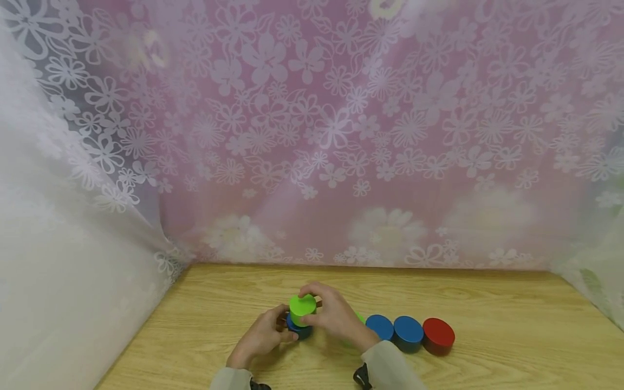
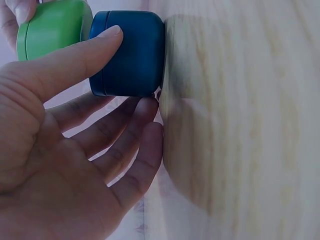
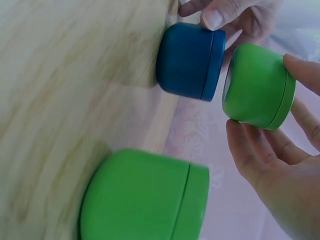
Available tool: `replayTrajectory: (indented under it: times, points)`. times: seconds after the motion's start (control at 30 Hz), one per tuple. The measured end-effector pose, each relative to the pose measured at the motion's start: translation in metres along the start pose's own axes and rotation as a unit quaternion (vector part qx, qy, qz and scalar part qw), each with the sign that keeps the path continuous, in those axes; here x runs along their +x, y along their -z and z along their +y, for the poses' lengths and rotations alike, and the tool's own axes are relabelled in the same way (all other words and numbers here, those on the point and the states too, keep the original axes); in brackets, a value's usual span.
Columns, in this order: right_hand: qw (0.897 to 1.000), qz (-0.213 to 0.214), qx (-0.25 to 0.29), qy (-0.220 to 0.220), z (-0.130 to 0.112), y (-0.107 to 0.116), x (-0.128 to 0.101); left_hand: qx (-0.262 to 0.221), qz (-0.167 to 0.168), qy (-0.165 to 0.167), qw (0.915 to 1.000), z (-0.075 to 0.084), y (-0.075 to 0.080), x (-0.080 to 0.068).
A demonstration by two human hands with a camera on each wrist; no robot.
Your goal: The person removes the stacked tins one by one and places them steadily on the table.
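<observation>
My left hand (image 1: 260, 335) grips a blue lidded tin (image 2: 132, 57) that stands on the table. Its thumb presses the near side, with the other fingers round the far side. My right hand (image 1: 336, 315) pinches a green lidded tin (image 3: 260, 87) between thumb and fingers, right over the top of the blue tin. A narrow gap shows between the two in the right wrist view, and the green one is slightly tilted there. To the right stands a second green tin (image 3: 142, 197), partly hidden behind my right wrist in the head view.
Along the wooden table (image 1: 512, 325), right of my hands, two more blue tins (image 1: 408, 333) and a red tin (image 1: 439, 337) continue a row from the second green tin. A flowered pink curtain (image 1: 370, 162) hangs behind the table, and pale cloth (image 1: 73, 271) hangs at the left.
</observation>
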State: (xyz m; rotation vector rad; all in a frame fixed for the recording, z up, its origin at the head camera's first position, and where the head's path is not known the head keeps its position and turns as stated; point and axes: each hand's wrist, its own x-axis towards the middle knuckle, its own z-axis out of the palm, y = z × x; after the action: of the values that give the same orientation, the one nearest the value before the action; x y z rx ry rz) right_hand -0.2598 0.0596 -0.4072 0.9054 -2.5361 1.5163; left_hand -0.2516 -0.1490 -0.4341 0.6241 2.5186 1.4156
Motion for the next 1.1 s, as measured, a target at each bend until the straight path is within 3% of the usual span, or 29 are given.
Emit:
replayTrajectory:
  times: [0.47,1.1]
  points:
    - [0.999,0.015,-0.033,0.02,0.002,0.016,-0.01,0.001,-0.001,0.025,0.9997,0.001,-0.001,0.002]
    - [0.997,0.028,-0.062,0.024,0.004,0.042,-0.023,0.007,0.005,0.02,0.9998,0.001,-0.001,0.002]
